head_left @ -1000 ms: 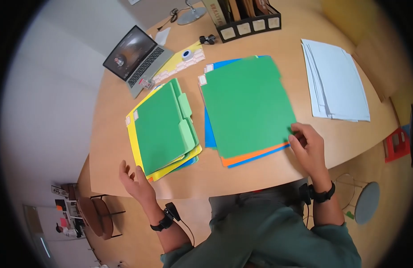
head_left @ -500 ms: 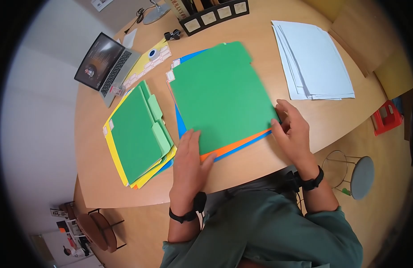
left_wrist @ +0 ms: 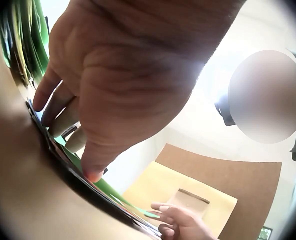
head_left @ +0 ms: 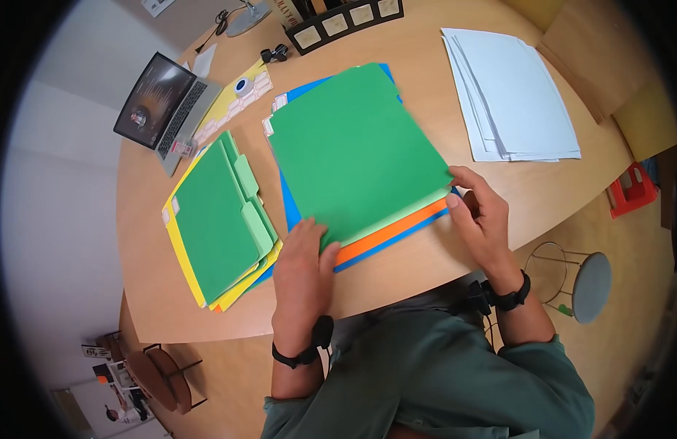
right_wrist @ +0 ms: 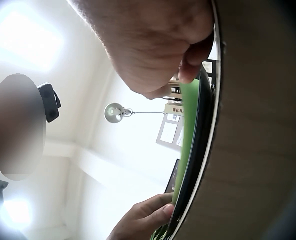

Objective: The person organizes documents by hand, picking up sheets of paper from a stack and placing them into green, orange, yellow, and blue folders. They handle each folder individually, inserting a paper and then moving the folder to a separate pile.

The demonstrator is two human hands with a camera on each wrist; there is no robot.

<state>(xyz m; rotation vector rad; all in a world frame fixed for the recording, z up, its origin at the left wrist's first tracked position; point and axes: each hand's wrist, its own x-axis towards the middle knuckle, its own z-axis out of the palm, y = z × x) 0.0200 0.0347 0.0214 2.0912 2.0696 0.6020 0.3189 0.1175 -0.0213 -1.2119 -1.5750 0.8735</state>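
Note:
A green file folder (head_left: 353, 154) tops a stack with an orange folder (head_left: 390, 224) and a blue folder (head_left: 289, 201) showing under its edges. My right hand (head_left: 485, 212) pinches its near right corner between thumb and fingers. At the near left corner, my left hand (head_left: 303, 271) rests its extended fingers on the folder, thumb beside the near edge. In the left wrist view, the left fingers (left_wrist: 58, 105) reach along the folder edges. A second stack, green folder (head_left: 214, 227) over yellow folder (head_left: 179, 256), lies left of my left hand.
White sheets (head_left: 510, 102) lie at the right. A laptop (head_left: 163, 106) stands at the far left, near a white tape roll (head_left: 242, 87) and label sheets (head_left: 232, 110). A black organizer (head_left: 346, 29) stands at the back. A round stool (head_left: 591, 287) is beyond the table edge.
My left hand has come right from the left stack to the middle folders. The top green folder has turned slightly, baring more orange at its near edge. The head view has shifted.

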